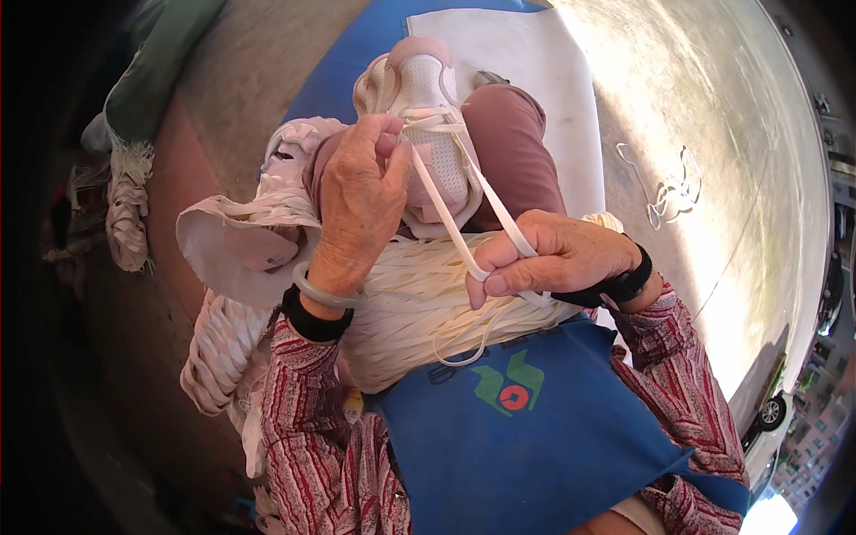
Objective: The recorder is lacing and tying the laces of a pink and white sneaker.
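On my lap sits a pale pink and white sneaker upper (434,98), its mesh tongue (446,174) toward me. A flat cream shoelace (437,192) runs through its eyelets, and two strands stretch down to my right hand (553,259). That hand is closed around the strands, with a loose end hanging in a loop below. My left hand (361,187) is closed at the left eyelet edge, fingertips pinching close to the lace; exactly what they grip is partly hidden. A thick bundle of cream laces (392,303) lies across my lap under both hands.
More pale shoe uppers (290,152) and a white curved piece (236,254) lie at my left. Braided lace bundles (223,348) hang below them. A blue apron (526,428) covers my lap. Loose laces (673,192) lie on the floor at right; a green cloth (165,80) hangs far left.
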Demonstrator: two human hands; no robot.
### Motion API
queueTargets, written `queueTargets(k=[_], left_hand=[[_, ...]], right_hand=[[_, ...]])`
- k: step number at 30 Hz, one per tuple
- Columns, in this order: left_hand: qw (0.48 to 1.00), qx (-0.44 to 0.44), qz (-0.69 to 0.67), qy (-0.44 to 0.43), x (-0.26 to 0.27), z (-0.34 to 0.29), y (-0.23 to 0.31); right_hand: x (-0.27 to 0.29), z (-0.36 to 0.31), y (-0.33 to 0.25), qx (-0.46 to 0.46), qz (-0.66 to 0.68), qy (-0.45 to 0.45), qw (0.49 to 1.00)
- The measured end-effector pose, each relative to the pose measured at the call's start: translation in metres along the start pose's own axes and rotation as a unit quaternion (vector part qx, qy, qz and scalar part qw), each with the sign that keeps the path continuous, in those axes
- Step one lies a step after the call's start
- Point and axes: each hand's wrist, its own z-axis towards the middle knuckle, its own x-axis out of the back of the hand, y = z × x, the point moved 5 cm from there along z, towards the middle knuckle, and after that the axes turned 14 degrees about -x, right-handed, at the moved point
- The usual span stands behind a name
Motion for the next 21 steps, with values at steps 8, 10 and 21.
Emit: queueTargets(k=[8, 10, 21], left_hand=[[0.992, -0.093, 0.082, -0.021, -0.011, 0.019, -0.011], [0.990, -0.113, 0.081, -0.022, -0.003, 0.021, -0.011], [0.937, 0.255, -0.231, -0.064, -0.015, 0.004, -0.045]], right_hand=[[0.001, 0.005, -0.001, 0.060, -0.028, 0.018, 0.998], [0.001, 0.005, -0.001, 0.061, -0.025, 0.032, 0.997], [0.008, -0.026, -0.001, 0.051, 0.107, -0.119, 0.986]])
